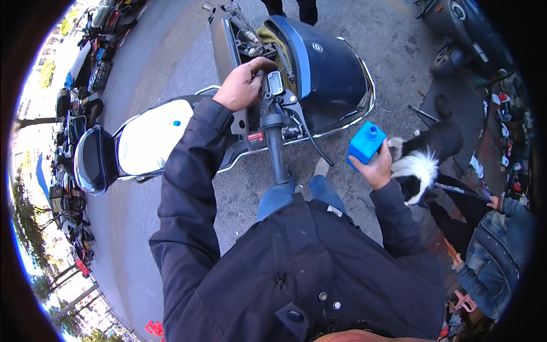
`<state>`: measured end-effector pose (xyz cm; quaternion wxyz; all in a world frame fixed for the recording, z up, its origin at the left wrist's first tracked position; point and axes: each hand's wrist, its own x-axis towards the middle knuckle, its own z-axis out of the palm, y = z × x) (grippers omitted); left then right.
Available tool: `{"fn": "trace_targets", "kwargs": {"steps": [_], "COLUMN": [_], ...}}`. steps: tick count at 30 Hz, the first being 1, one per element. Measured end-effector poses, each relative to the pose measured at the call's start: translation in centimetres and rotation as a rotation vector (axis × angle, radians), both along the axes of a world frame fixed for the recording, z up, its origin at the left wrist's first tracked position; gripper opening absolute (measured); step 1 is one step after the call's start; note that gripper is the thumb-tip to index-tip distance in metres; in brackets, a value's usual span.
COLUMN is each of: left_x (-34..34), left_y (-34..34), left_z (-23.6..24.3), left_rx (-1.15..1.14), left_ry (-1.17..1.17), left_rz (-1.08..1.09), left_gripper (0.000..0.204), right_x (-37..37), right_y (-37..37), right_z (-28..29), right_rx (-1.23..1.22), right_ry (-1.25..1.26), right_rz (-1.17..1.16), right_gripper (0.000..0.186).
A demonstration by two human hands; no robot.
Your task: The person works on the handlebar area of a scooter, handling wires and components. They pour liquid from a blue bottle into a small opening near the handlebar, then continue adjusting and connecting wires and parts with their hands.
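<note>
My right hand (374,165) is closed around a blue square bottle (366,142), tilted, its round neck showing without a cap. On the scooter's handlebar (276,151), a small rectangular reservoir (276,83) shows a pale top beside the brake lever (310,134). My left hand (242,85) is curled at the bar just left of that reservoir; what its fingers grip is hidden. The dark blue scooter (336,62) has its front panels opened, with wiring and a yellowish cloth (268,35) exposed. A small blue cap (176,123) lies on the white seat cover (151,139).
A black-and-white dog (421,162) stands close to my right hand, near a person in a denim jacket (496,245). Another person's dark-trousered legs (290,8) are beyond the scooter. A dark vehicle (473,34) stands far right; parked two-wheelers (74,131) line the left.
</note>
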<state>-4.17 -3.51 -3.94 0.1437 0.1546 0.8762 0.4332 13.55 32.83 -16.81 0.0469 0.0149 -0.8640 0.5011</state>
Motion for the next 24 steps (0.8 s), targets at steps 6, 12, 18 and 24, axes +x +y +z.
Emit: {"fn": "trace_targets", "kwargs": {"steps": [6, 12, 18, 24], "left_x": [5.7, 19.5, 34.2, 38.3], "left_y": [-4.1, -11.1, -13.7, -20.7], "left_z": [0.8, -10.6, -21.7, -24.5], "left_rx": [0.215, 0.332, 0.173, 0.329], "left_ry": [0.153, 0.049, -0.14, -0.174], "left_rz": [0.24, 0.553, 0.457, 0.955], "left_gripper": [0.03, 0.015, 0.088, 0.077], "right_x": [7.8, 12.7, 13.8, 14.4], "right_y": [-2.2, -11.9, -29.4, -44.5], "right_z": [-5.4, -10.9, -13.9, -14.2], "right_rx": [0.121, 0.181, 0.028, 0.019], "right_ry": [-0.173, -0.227, -0.283, -0.269], "right_rz": [0.004, 0.174, 0.257, 0.407], "right_gripper": [0.082, 0.084, 0.085, 0.086]}}
